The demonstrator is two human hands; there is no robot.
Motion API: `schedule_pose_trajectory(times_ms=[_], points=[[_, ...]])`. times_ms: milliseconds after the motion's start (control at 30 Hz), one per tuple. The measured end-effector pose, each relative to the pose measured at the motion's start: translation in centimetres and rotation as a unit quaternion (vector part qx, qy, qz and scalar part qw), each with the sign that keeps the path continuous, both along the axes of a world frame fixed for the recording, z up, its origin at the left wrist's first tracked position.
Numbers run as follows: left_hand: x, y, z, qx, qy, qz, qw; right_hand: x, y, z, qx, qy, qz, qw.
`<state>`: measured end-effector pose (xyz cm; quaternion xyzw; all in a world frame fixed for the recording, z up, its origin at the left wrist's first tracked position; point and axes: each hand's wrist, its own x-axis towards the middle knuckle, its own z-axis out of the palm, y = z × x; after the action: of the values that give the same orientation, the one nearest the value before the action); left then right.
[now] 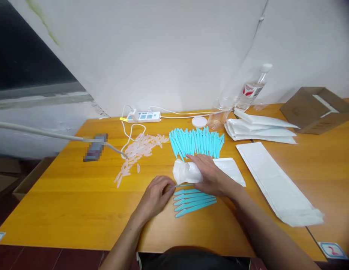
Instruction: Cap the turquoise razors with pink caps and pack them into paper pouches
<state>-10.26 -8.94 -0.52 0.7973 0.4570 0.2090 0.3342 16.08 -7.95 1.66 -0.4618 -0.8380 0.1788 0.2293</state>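
I sit at a big yellow desk (64, 195) by a white wall (163, 48). The near left part of the desk is bare wood with lots of room, and its front edge runs just under my arms. On the right side lies a long white bag (276, 183), flat, reaching toward the right edge. Behind it sit a stack of white bags (261, 129), a brown box (312, 108) and a water bottle (253, 88). A white power strip (143, 117) lies at the back by the wall. In the middle is a fan of blue sticks (197, 142), and left of it a pile of pale pink caps (140, 148). Four blue sticks in a row (194, 200) lie close to me. My right hand (208, 174) lies palm down, pressed on a small white pouch (185, 171). My left hand (156, 197) is curled, and its fingertips pinch one thin blue stick (182, 185) at the pouch's mouth. My two hands are near each other but not touching.
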Motion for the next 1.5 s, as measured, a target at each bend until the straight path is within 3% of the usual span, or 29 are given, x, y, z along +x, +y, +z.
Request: schedule_pose_trajectory(times_ms=[100, 200, 267, 300, 367, 500, 533, 567, 633, 700, 767, 867, 1000, 1067, 1133, 1200, 1267, 1333, 1400, 1500], points=[[-5.6, -0.1, 0.6, -0.064, -0.046, 0.077, 0.994, 0.1, 0.0, 0.1, -0.008, -0.008, 0.001, 1.000], [-11.7, 0.0, 2.0, -0.028, -0.074, 0.209, 0.975, 0.1, 0.0, 0.2, -0.013, -0.014, 0.004, 1.000], [-13.1, 0.4, 3.1, -0.008, -0.087, 0.237, 0.968, 0.0, 0.0, 0.2, -0.012, -0.014, 0.006, 1.000], [-12.4, 0.6, 3.5, 0.006, -0.087, 0.232, 0.969, -0.1, -0.1, 0.2, -0.011, -0.013, 0.008, 1.000], [-8.8, 1.2, 4.1, 0.040, -0.076, 0.181, 0.980, -0.4, -0.1, 0.2, -0.008, -0.009, 0.014, 1.000], [1.1, 1.7, 3.5, 0.094, -0.111, -0.016, 0.989, -0.8, -0.2, 0.1, -0.008, 0.011, 0.029, 0.999], [2.4, 1.4, 3.0, 0.098, -0.112, -0.042, 0.988, -0.8, -0.2, 0.0, -0.008, 0.014, 0.031, 0.999], [3.1, 1.1, 2.5, 0.105, -0.130, -0.004, 0.986, -0.7, -0.3, 0.0, -0.008, 0.014, 0.030, 0.999], [2.6, 0.1, 1.3, 0.121, -0.150, 0.091, 0.977, -0.4, -0.3, -0.2, -0.010, 0.009, 0.028, 1.000], [1.0, -0.8, 0.4, 0.111, -0.125, 0.123, 0.978, -0.2, -0.3, -0.3, -0.009, 0.006, 0.026, 1.000], [-0.1, -1.5, -0.2, 0.080, -0.047, 0.074, 0.993, -0.1, -0.3, -0.4, -0.005, 0.010, 0.025, 1.000], [0.6, -1.8, -0.4, 0.062, 0.054, 0.030, 0.996, -0.1, -0.3, -0.4, -0.004, 0.015, 0.026, 1.000], [0.7, -1.5, 0.1, 0.027, 0.021, 0.018, 0.999, -0.1, -0.3, -0.2, -0.013, 0.008, 0.021, 1.000], [-1.9, -1.4, 0.5, -0.027, -0.023, 0.030, 0.999, 0.0, -0.3, 0.0, -0.017, 0.005, 0.016, 1.000], [-6.1, -1.3, 1.1, -0.060, -0.055, 0.098, 0.992, 0.1, -0.2, 0.0, -0.018, 0.003, 0.015, 1.000], [-10.0, -1.2, 1.8, -0.025, -0.078, 0.208, 0.975, 0.2, -0.2, 0.0, -0.020, 0.004, 0.014, 1.000], [-11.5, -0.7, 2.6, 0.003, -0.087, 0.248, 0.965, 0.1, -0.2, 0.0, -0.020, 0.008, 0.014, 1.000], [-9.5, -0.1, 3.3, 0.032, -0.087, 0.220, 0.971, -0.1, -0.3, -0.1, -0.015, 0.011, 0.018, 1.000], [-5.0, 0.5, 3.6, 0.075, -0.083, 0.157, 0.981, -0.4, -0.3, -0.1, -0.010, 0.010, 0.026, 1.000], [1.6, 0.7, 3.3, 0.135, -0.095, 0.006, 0.986, -0.7, -0.4, -0.1, 0.003, 0.013, 0.034, 0.999]])
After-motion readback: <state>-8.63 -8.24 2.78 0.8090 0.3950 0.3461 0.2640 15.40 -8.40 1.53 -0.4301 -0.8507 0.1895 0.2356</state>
